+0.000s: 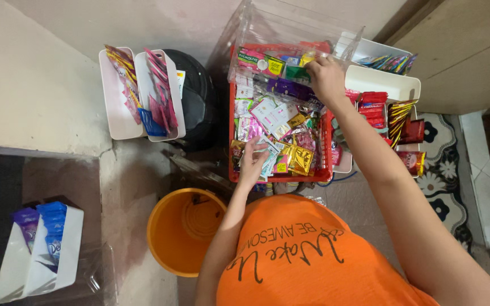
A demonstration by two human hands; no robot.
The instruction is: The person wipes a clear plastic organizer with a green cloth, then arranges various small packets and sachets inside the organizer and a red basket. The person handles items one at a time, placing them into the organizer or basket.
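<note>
Both hands, left (252,161) and right (325,76), pinch sachets (279,122) inside the full red basket (232,113).

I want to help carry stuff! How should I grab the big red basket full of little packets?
Probably best with two hands, from above, one on each short end of the red basket. Grip the rim, since the sides are open slats and the loose packets would spill if it tilts. The clear box rests over its far end under the right hand, so that likely comes off first.
</note>
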